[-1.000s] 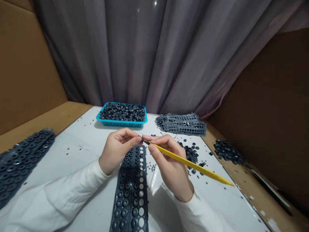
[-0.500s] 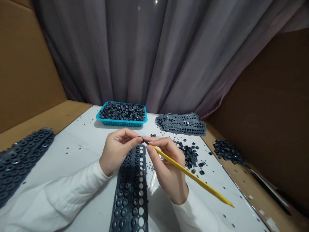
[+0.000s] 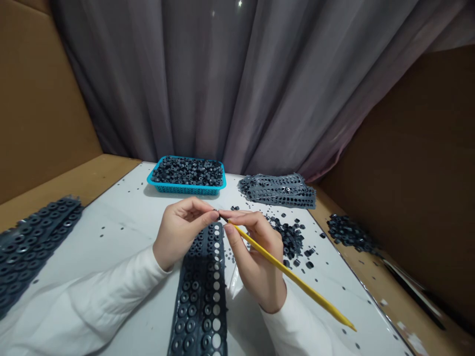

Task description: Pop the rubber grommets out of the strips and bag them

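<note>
Yellow pick [image 3: 293, 277] swung lower in right hand [image 3: 256, 262]; left hand [image 3: 181, 232] pinches tip; strip [image 3: 200, 296] below.

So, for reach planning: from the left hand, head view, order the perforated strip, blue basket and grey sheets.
From the left hand:
1. Perforated strip, just right of it.
2. Blue basket, straight ahead.
3. Grey sheets, ahead right.
</note>
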Tool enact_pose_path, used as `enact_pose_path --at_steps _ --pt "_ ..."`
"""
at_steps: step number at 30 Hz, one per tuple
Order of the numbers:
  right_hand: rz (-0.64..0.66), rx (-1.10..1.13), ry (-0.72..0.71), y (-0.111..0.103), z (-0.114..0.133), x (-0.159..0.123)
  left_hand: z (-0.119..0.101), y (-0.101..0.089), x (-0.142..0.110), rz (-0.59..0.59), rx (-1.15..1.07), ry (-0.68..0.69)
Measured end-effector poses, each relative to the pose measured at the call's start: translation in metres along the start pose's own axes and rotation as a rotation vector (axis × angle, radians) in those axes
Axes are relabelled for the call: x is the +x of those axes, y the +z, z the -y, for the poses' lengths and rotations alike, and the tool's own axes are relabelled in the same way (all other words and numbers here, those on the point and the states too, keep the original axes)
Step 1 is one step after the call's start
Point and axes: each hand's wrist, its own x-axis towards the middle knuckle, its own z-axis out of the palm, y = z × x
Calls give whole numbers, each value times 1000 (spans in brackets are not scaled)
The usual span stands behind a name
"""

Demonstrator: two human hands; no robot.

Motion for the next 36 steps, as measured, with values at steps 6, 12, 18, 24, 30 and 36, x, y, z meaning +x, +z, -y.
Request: enact_pose_path --at_steps 6,12,18,24,30,36 --pt "-7 -182 -135 2 -4 0 1 0 0 21 17 64" --pt "-46 -301 -159 2 -28 6 -5 2 -7 136 11 165" --pt "-61 -236 9 -6 -39 16 -1 0 -5 172 -22 98" --pt "22 -285 195 -22 -44 26 0 -2 -1 208 -135 106" --pt "14 -372 251 -32 -47 31 -6 -1 -3 220 -119 155" --pt "-28 -264 274 -29 -28 31 -7 -5 -3 208 21 302"
